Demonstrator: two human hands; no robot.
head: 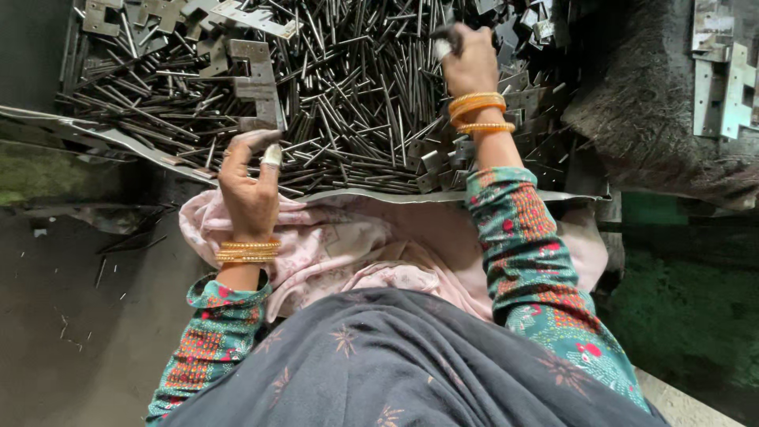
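On a metal tray's near lip (371, 196), a deep heap of thin dark metal pins (348, 87), flat hinge plates (257, 75) mixed among them. Left hand (249, 186) resting at the heap's edge, fingers loosely curled, thumb and taped finger nearly meeting; whether pinching a pin, cannot tell. Right hand (468, 59) reaching deeper in, fingertips closed on something dark, likely pins. Pink cloth (348, 245) spread over the lap below, seemingly as padding.

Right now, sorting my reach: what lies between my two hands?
Head view: between left hand and right hand lies a heap of thin metal pins with flat hinge plates.
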